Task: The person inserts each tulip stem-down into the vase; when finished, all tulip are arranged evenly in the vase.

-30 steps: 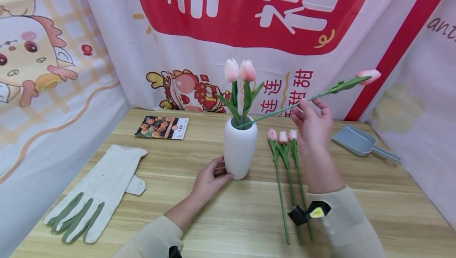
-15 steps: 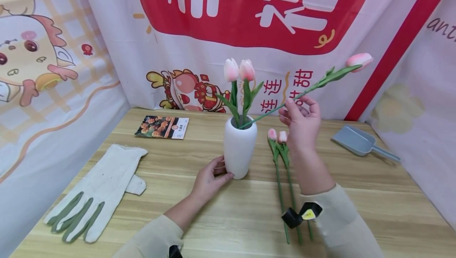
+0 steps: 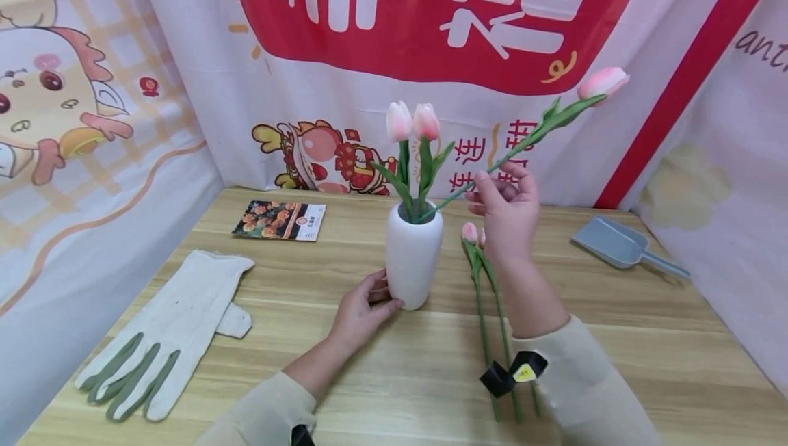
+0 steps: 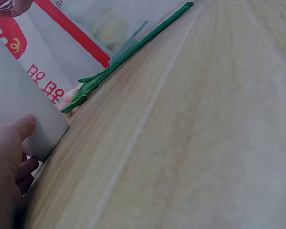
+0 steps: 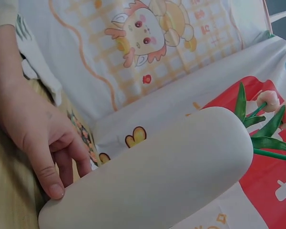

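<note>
A white vase (image 3: 414,265) stands upright on the wooden table, holding two pale pink tulips (image 3: 425,122). Around its base my left hand (image 3: 364,312) curls, thumb in front and fingers at the side; the left wrist view shows the thumb (image 4: 25,126) against the vase wall. My right hand (image 3: 509,217) pinches the green stem of another pink tulip (image 3: 603,83). That tulip slants up to the right, and its stem's lower end is inside the vase mouth. Several tulips (image 3: 482,302) lie beside the vase, partly hidden by my right hand and wrist.
On the left lie a white and green work glove (image 3: 166,323) and a flower-picture packet (image 3: 280,220). A grey-blue scoop (image 3: 615,244) is at the right back. A printed cloth (image 3: 345,70) hangs behind the table.
My right hand has moved left toward the vase, and the held tulip has tilted more upright, its bloom rising and shifting left. My left hand and the vase have stayed put.
</note>
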A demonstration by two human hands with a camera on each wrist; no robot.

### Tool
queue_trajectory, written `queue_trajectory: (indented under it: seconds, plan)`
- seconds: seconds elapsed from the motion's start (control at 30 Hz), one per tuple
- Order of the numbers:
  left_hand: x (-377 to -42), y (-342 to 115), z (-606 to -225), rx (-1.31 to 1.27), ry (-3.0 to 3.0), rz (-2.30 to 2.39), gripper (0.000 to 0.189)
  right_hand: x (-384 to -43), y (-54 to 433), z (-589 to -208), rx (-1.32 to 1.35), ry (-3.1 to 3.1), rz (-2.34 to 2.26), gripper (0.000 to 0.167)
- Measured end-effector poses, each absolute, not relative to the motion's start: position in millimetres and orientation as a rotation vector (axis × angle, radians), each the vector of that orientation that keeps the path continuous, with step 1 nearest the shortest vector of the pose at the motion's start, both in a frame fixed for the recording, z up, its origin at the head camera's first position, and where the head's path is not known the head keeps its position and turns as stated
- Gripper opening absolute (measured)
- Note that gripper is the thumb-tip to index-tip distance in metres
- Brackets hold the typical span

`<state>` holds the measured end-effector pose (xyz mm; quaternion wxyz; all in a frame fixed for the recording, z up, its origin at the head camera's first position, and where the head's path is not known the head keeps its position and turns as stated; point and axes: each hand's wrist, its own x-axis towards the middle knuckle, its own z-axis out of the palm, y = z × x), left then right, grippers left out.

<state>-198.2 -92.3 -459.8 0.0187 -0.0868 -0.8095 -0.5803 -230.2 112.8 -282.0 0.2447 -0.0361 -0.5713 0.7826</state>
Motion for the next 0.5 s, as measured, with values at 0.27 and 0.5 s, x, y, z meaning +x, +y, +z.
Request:
queue_trajectory:
  seconds: [0.27,0.5]
  plan:
    - [-197,-93,-458,-0.279,-2.505,-1.81,0.058,-229,104,-289,-0.035,-1.729,2.064,0.022]
    - [-197,-93,-460,-0.268,-2.503,-1.821,0.059,-225,97,-294,-0.012,-1.937,1.971,0.025]
